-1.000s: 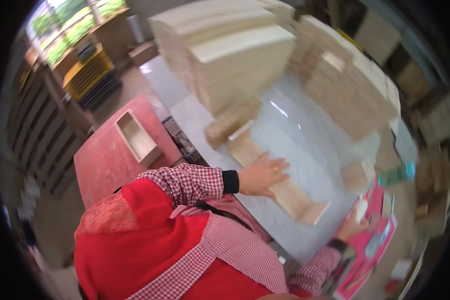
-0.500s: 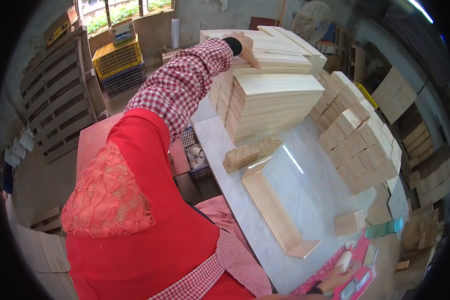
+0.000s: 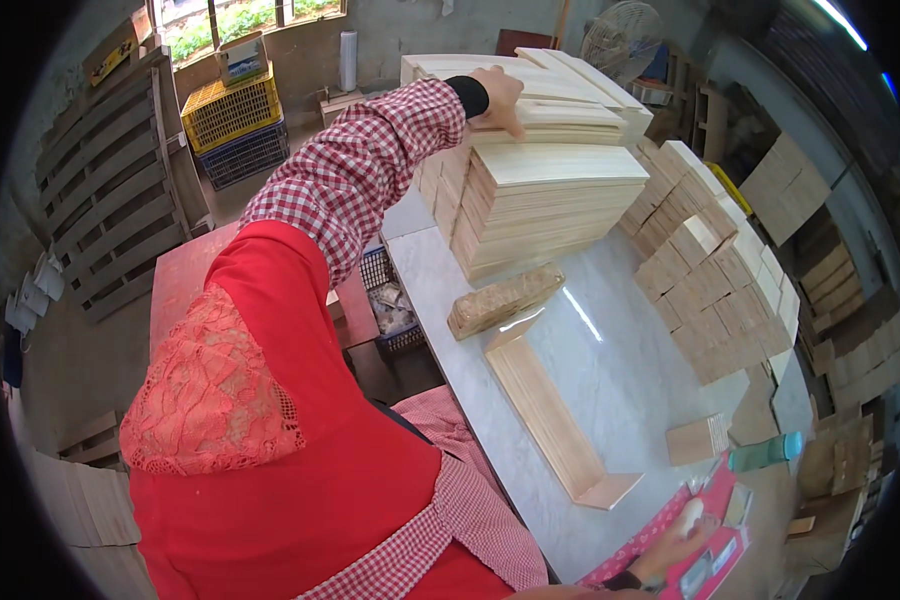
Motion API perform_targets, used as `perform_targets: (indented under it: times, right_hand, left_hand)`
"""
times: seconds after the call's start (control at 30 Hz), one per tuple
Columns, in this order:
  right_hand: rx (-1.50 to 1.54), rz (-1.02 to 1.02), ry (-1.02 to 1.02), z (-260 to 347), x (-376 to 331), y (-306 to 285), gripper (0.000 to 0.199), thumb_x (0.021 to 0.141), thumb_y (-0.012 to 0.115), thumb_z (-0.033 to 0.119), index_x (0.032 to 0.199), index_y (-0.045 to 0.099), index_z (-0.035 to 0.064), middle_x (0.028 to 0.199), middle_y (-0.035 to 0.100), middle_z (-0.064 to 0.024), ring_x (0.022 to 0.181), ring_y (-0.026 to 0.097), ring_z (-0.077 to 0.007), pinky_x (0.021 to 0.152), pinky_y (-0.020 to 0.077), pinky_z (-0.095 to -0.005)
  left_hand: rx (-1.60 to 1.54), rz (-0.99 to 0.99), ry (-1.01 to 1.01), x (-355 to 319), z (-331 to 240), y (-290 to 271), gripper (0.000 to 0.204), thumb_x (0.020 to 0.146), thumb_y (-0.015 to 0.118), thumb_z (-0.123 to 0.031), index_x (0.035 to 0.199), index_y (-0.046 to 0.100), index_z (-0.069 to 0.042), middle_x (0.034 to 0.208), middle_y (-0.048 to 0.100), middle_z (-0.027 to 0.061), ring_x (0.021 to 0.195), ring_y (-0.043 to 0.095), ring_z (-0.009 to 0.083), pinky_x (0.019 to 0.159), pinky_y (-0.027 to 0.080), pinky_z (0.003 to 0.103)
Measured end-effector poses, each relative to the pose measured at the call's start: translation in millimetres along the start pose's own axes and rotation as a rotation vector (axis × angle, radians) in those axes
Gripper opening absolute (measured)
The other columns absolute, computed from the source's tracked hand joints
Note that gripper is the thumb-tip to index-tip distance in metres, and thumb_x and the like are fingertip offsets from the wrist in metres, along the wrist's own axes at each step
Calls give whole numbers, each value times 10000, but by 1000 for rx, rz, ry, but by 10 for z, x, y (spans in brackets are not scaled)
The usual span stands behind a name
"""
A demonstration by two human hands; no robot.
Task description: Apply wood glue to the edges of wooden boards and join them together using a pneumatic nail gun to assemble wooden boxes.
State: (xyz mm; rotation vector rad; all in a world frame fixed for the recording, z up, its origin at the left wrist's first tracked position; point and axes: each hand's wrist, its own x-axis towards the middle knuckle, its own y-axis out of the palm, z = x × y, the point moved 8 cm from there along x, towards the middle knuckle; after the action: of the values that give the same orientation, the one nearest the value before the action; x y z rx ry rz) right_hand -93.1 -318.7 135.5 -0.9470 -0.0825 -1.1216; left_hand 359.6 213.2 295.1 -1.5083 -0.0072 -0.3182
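Note:
My left hand (image 3: 500, 97) is stretched far out to the tall stack of thin pale wooden boards (image 3: 560, 205). Its thumb lies at the near edge of a top board (image 3: 560, 113) and its fingers reach across, partly hidden, so the hand is closed on that board. At the lower right, my right hand (image 3: 675, 548) is wrapped round a white, bottle-like object (image 3: 688, 517), slightly blurred, above a pink patterned surface (image 3: 625, 560). Between the hands, a long wooden piece with upright short ends (image 3: 545, 415) lies on the marble-look table (image 3: 450, 365), touching or nearly touching a rough brown block (image 3: 505, 300).
Stacked wooden pieces (image 3: 715, 290) line the table's right side. A small wooden block (image 3: 697, 440) and a teal bottle (image 3: 765, 453) stand near the pink surface. Left of the table are a dark basket (image 3: 395, 310), a yellow crate (image 3: 232, 112) and a slatted pallet (image 3: 115, 190).
My left hand has shifted very slightly right on the boards. My right hand, with the white object, has moved a little. The view has tilted slightly; the other things lie as before.

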Motion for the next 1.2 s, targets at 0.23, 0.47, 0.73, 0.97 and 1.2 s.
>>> perform_targets:
  times: [0.23,0.47,0.73,0.97,1.2]
  right_hand:
    - [27,-23,-28,-151,1,-56,370,957,627,67,1269,543,-113,1306,593,-230,1198,570,-354,1071,427,-401]
    - [195,-78,-171,-710,146,-16,324,970,632,122,1227,580,-68,1206,612,-173,1098,591,-286,966,475,-373]
    - [612,239,-157,747,324,356,311,1044,548,206,1223,631,-33,1133,673,-97,1004,605,-163,908,476,-298]
    - [833,311,38,587,168,362,281,1069,514,206,1115,637,-43,995,652,-18,912,558,-74,827,449,-221]
    - [897,116,11,713,-154,326,226,1053,546,196,1053,644,-8,972,649,-3,845,579,-38,724,473,-191]
  left_hand:
    - [-183,-658,31,-11,263,-706,213,798,651,-215,904,724,-44,848,701,198,795,675,404,737,552,447]
    - [-206,-313,281,-74,68,-596,247,837,662,-205,979,716,-10,832,724,155,789,695,286,730,523,391]
    - [-822,559,716,-943,-1621,-119,287,956,659,-234,1097,687,15,917,688,-6,809,599,75,762,504,262]
    - [-828,760,938,-1176,-2460,246,304,967,659,-261,1153,670,-19,943,673,4,851,588,68,784,492,238]
    - [-511,-514,1189,-2026,-3221,-257,834,702,815,-492,1411,526,-162,1342,547,111,1245,523,323,1072,371,486]
